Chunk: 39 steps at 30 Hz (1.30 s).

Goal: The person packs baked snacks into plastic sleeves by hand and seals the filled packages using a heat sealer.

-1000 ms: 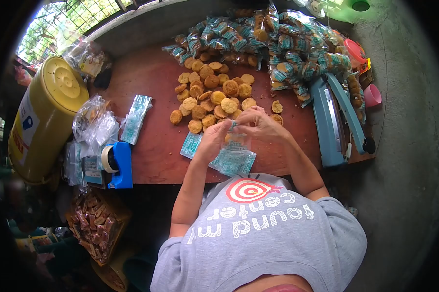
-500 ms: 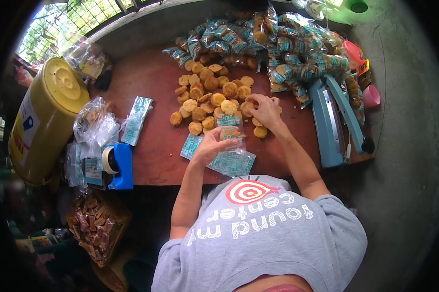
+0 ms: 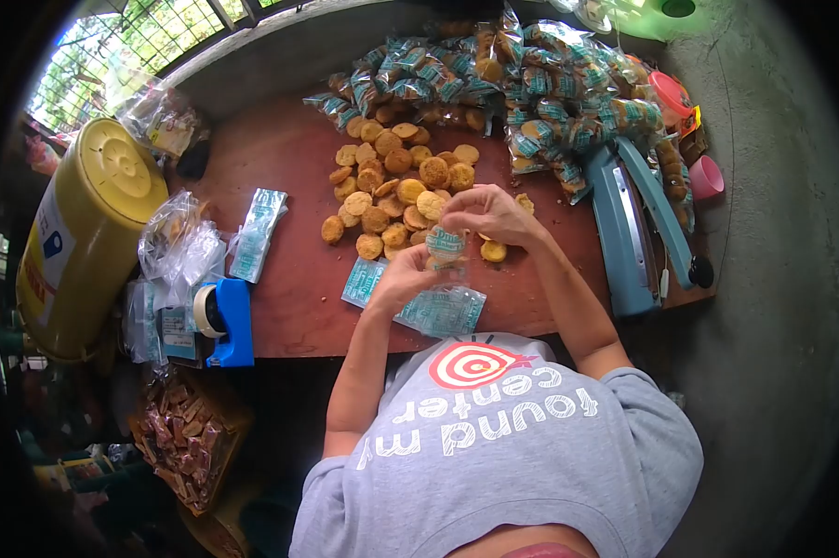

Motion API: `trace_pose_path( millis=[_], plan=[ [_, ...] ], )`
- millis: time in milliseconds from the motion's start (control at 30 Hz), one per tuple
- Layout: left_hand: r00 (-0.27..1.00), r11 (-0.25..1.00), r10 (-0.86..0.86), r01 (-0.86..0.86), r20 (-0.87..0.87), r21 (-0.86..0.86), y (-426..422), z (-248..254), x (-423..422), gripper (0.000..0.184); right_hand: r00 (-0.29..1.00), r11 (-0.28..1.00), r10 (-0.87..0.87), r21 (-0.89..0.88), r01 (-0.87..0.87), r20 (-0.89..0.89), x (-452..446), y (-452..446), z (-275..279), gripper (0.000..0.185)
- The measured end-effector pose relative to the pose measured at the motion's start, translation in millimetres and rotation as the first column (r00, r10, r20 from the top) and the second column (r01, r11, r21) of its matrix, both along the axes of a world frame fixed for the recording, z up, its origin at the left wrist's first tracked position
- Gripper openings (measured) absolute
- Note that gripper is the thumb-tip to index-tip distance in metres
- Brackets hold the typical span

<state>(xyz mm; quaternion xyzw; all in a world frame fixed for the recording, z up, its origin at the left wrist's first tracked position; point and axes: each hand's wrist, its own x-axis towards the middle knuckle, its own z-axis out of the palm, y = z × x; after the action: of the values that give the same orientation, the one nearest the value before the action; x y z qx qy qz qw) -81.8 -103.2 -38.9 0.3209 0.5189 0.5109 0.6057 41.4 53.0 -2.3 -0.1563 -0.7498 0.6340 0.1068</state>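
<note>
My left hand [image 3: 406, 282] is closed around a small clear plastic bag [image 3: 446, 244] with teal print, which has round golden cookies inside. My right hand [image 3: 486, 213] is pinched at the bag's upper end; what its fingertips grip is hidden. Just beyond both hands lies a loose pile of round cookies [image 3: 396, 163]. Flat printed bags [image 3: 449, 312] rest on the table under and beside my left wrist.
Filled cookie bags [image 3: 550, 84] are heaped at the back. A blue heat sealer [image 3: 624, 232] stands at right, near a pink cup [image 3: 706, 177]. On the left are a yellow container [image 3: 113, 186], a blue tape dispenser [image 3: 233, 321] and a stack of printed bags [image 3: 258, 234].
My right hand has moved left from the cookie pile to the upper end of the bag. My left hand still holds the bag, now tilted and bunched closer to the right fingers.
</note>
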Motion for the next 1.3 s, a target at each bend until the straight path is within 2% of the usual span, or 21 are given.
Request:
trace_pose_path(
  millis=[67, 167, 233, 300, 367, 433, 467, 500, 567, 633, 700, 767, 833, 867, 900, 967, 1033, 1100, 1233, 1267, 1300],
  plan=[
    [0.999, 1.000, 0.014, -0.013, 0.044, -0.008, -1.7, 0.6, -1.5, 0.031, 0.998, 1.000, -0.017, -0.002, 0.018, 0.064, -0.3, -2.3, -2.1, 0.014],
    [0.989, 1.000, -0.013, 0.012, 0.147, 0.012, -1.9, 2.0, -3.2, 0.035, 0.993, 0.988, 0.012, 0.155, 0.006, -0.115, -0.3, -10.1, -9.1, 0.017],
    [0.990, 1.000, -0.027, 0.025, 0.141, 0.014, -0.6, -6.7, -2.7, 0.037, 0.999, 0.884, -0.002, 0.468, 0.020, -0.038, -2.2, -8.5, -19.0, 0.021],
    [0.990, 0.999, -0.044, 0.042, 0.130, 0.013, -0.4, -8.7, -2.8, 0.038, 1.000, 0.920, -0.012, 0.392, 0.011, 0.000, -0.5, -8.0, -20.2, 0.020],
    [0.959, 0.999, -0.017, 0.005, 0.282, 0.042, 0.0, -7.7, -0.2, 0.041, 0.999, 0.949, -0.024, 0.314, 0.011, 0.040, 3.4, -4.1, -19.9, 0.019],
    [0.951, 0.999, -0.016, 0.006, 0.310, 0.033, -0.1, -9.9, 0.4, 0.041, 0.982, 0.924, -0.181, 0.350, 0.154, 0.046, 8.7, 8.4, -18.0, 0.022],
    [0.941, 1.000, -0.005, -0.003, 0.337, 0.024, -0.7, -10.5, 0.7, 0.042, 0.941, 0.798, -0.313, 0.572, 0.189, 0.125, 15.2, 10.6, -16.2, 0.025],
    [0.942, 1.000, -0.012, 0.005, 0.335, 0.021, -1.3, -8.7, 2.1, 0.042, 0.939, 0.798, -0.320, 0.569, 0.197, 0.124, 21.1, 11.8, -20.5, 0.025],
    [0.959, 1.000, 0.019, -0.021, 0.284, 0.003, -0.1, -2.7, 5.0, 0.045, 0.796, 0.565, -0.485, 0.825, -0.032, 0.362, 29.9, 13.7, -33.6, 0.027],
    [0.978, 1.000, 0.004, -0.010, 0.207, 0.029, 1.9, -5.0, 8.0, 0.047, 0.798, 0.565, -0.469, 0.823, -0.058, 0.378, 32.8, 10.0, -37.6, 0.025],
    [0.991, 0.999, -0.008, 0.001, 0.134, 0.051, 3.2, -7.8, 11.2, 0.049, 0.900, 0.739, -0.370, 0.660, 0.135, 0.230, 34.5, 7.8, -41.2, 0.019],
    [0.998, 1.000, 0.010, -0.010, 0.068, 0.002, 4.3, -9.2, 13.2, 0.056, 0.896, 0.712, -0.423, 0.661, 0.237, 0.134, 31.9, 8.5, -39.4, 0.018],
    [1.000, 1.000, 0.001, -0.001, 0.021, -0.002, 5.7, -3.1, 16.6, 0.057, 0.822, 0.817, -0.518, 0.147, 0.558, -0.238, 26.2, 11.8, -27.9, 0.013],
    [1.000, 1.000, -0.001, 0.001, -0.024, -0.005, 6.1, 0.0, 19.3, 0.058, 0.817, 0.846, -0.513, 0.005, 0.533, -0.264, 27.1, 10.9, -21.5, 0.009],
    [1.000, 1.000, -0.012, 0.012, -0.024, -0.009, 6.4, 1.8, 21.5, 0.058, 0.811, 0.840, -0.523, 0.001, 0.542, -0.262, 27.8, 7.6, -12.5, 0.009],
    [0.994, 1.000, -0.014, 0.014, -0.105, -0.006, 8.3, 4.1, 24.8, 0.054, 0.912, 0.929, -0.369, -0.089, 0.359, -0.178, 29.6, 2.3, 1.0, 0.010],
    [0.995, 1.000, -0.016, 0.017, -0.102, 0.002, 10.5, 0.0, 27.0, 0.052, 0.943, 0.955, -0.297, -0.067, 0.290, -0.149, 31.2, -0.1, -0.3, 0.011],
    [0.995, 1.000, -0.017, 0.018, -0.098, 0.007, 11.1, -3.1, 27.8, 0.050, 0.990, 0.984, -0.138, 0.110, 0.142, -0.041, 30.5, -0.7, -9.9, 0.012],
    [0.998, 0.998, -0.021, 0.025, -0.067, 0.057, 8.7, -5.8, 28.8, 0.041, 0.972, 0.983, -0.086, 0.175, 0.048, 0.218, 33.3, -6.8, -8.1, 0.023],
    [1.000, 0.999, -0.004, 0.004, 0.003, 0.053, 7.6, -6.3, 29.6, 0.037, 0.972, 0.983, -0.091, 0.175, 0.053, 0.217, 33.8, -10.9, -10.4, 0.023],
    [1.000, 0.998, -0.011, 0.011, 0.001, 0.054, 7.3, -7.6, 29.9, 0.037, 0.984, 0.946, -0.112, 0.318, 0.063, 0.138, 34.9, -17.5, -15.2, 0.024]
  ],
)
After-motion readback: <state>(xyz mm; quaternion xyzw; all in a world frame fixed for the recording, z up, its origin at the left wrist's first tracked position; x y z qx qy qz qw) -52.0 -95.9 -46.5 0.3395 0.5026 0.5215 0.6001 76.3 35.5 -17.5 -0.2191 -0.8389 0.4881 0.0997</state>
